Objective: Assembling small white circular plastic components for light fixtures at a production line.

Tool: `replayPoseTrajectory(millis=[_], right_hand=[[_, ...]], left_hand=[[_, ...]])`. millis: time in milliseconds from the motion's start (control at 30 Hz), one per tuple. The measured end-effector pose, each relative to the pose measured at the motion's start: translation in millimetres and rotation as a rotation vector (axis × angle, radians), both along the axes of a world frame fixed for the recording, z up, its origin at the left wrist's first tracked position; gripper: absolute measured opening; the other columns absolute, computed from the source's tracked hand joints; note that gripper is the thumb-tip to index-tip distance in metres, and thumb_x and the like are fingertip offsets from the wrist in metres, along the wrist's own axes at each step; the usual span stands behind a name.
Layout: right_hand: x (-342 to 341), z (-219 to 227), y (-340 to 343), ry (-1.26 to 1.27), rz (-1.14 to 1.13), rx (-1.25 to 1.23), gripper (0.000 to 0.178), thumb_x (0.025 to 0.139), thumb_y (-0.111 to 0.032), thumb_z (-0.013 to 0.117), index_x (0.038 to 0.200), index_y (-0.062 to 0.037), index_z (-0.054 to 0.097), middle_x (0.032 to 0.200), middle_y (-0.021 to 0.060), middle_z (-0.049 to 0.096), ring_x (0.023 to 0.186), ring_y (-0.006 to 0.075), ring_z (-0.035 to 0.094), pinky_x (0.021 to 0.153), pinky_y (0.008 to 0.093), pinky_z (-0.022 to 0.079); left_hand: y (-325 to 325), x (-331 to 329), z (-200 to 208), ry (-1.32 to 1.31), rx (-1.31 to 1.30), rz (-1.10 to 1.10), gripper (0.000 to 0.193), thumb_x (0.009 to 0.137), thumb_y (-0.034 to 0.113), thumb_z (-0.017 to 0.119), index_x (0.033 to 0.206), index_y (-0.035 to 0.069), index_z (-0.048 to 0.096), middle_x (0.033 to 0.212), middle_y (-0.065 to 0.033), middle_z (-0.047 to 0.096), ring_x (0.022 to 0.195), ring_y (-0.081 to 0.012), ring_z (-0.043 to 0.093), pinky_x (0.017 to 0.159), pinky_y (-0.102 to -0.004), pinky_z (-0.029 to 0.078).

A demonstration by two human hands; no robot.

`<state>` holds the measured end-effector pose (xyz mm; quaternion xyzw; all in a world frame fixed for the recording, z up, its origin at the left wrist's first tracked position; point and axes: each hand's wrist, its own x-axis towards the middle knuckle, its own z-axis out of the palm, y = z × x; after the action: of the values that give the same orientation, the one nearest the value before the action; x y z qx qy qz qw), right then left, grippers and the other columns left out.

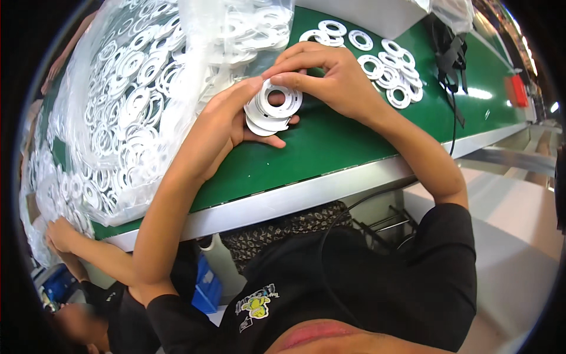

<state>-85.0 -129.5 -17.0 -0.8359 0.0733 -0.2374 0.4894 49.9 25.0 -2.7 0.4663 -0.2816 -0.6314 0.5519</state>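
Note:
Over the green work surface (259,168), my left hand (227,115) is closed around a small stack of white plastic rings. The top white ring (289,106) has a round hole in its middle, and a fingertip shows through it. Beneath it, another white ring (265,125) sticks out with a small notch or tab at its edge. My right hand (330,74) pinches the stack's upper edge, thumb on the top ring and fingers meeting those of my left hand. How many rings are stacked is hidden.
Left of my hands, a big clear plastic bag (188,76) holds many loose white rings (138,65). More white rings (389,76) lie beyond my right hand, near a white box (377,15) and black straps (451,59). Another person's hand (62,236) touches the bag at lower left. A metal edge (295,194) runs along the front.

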Motion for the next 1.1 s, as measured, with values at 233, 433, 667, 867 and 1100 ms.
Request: replayPoseTrajectory(millis=[233, 433, 667, 867, 1100], right_hand=[[-4.1, 4.0, 10.3, 0.068, 0.012, 0.073, 0.017, 0.083, -0.016, 0.068, 0.099, -0.0109, 0.073, 0.087, -0.0022, 0.056, 0.075, 0.0066, 0.05, 0.064, 0.0202, 0.038], [-1.4, 4.6, -4.6, 0.199, 0.028, 0.339, 0.03, 0.091, -0.03, 0.058, 0.101, -0.0042, 0.068, 0.082, -0.0003, 0.062, 0.073, 0.0064, 0.053, 0.064, 0.0194, 0.043], [-1.5, 2.4, -12.5, 0.252, 0.106, 0.262, 0.028, 0.086, -0.029, 0.066, 0.099, -0.0046, 0.07, 0.082, 0.0, 0.065, 0.072, 0.006, 0.055, 0.061, 0.0201, 0.043], [-4.9, 4.6, -5.5, 0.216, 0.11, 0.281, 0.02, 0.085, -0.017, 0.066, 0.098, -0.0019, 0.068, 0.085, 0.0011, 0.066, 0.078, 0.0058, 0.058, 0.069, 0.0197, 0.045], [-4.9, 0.5, -0.8, 0.156, 0.132, 0.235, 0.019, 0.086, -0.015, 0.063, 0.098, 0.0003, 0.064, 0.082, 0.002, 0.064, 0.079, 0.0084, 0.059, 0.074, 0.0221, 0.046]], left_hand=[[1.1, -3.2, 1.3, -0.111, 0.013, -0.007, 0.045, 0.099, 0.024, 0.039, 0.134, -0.006, 0.037, 0.114, -0.0177, 0.058, 0.097, -0.0274, 0.064, 0.07, -0.0314, 0.058], [3.4, -3.6, -2.0, -0.111, 0.004, 0.007, 0.044, 0.1, 0.021, 0.036, 0.133, -0.007, 0.036, 0.113, -0.019, 0.058, 0.097, -0.0281, 0.064, 0.07, -0.0318, 0.059], [4.7, -0.5, -0.7, -0.105, -0.003, 0.001, 0.042, 0.099, 0.022, 0.038, 0.13, -0.007, 0.038, 0.112, -0.0175, 0.058, 0.097, -0.0277, 0.064, 0.071, -0.0336, 0.059], [4.0, -7.9, -3.0, -0.167, 0.005, 0.035, 0.039, 0.1, 0.025, 0.038, 0.123, -0.006, 0.043, 0.108, -0.0156, 0.06, 0.092, -0.0244, 0.065, 0.068, -0.0297, 0.059], [3.2, -12.5, -7.2, -0.252, -0.001, 0.125, 0.039, 0.101, 0.03, 0.037, 0.112, -0.005, 0.05, 0.096, -0.0141, 0.063, 0.079, -0.0202, 0.067, 0.053, -0.0247, 0.055]])
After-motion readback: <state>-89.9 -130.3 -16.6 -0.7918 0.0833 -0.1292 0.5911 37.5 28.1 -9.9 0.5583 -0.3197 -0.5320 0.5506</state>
